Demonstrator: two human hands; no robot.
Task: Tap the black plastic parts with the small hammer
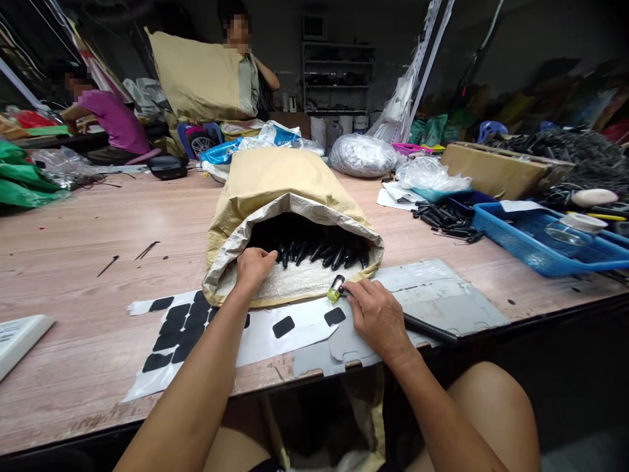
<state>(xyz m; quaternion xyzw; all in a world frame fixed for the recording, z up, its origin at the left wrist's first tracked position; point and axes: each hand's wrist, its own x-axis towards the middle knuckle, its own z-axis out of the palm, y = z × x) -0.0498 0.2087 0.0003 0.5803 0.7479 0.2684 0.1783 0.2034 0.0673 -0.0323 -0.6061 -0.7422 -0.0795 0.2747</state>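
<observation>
A tan sack [289, 174] lies on the table with its pale-lined mouth facing me. Several black tapered plastic pieces [337, 257] rest in a row inside the opening. My left hand [255, 267] reaches into the left side of the mouth, thumb and fingers closed beside the nearest pieces; what they pinch, if anything, is hidden. In front of the sack's right edge, my right hand [378, 318] is closed around a small mallet [337, 288] with a yellow-green tip. Its black handle points back to the right, over a grey board.
A sheet of black stickers [181, 328] lies partly under my left forearm. At right stand a blue basket [511, 246] and a pile of black parts [442, 216]. Plastic bags [363, 156] lie behind. One person holds a large sack [196, 72]; another sits at left.
</observation>
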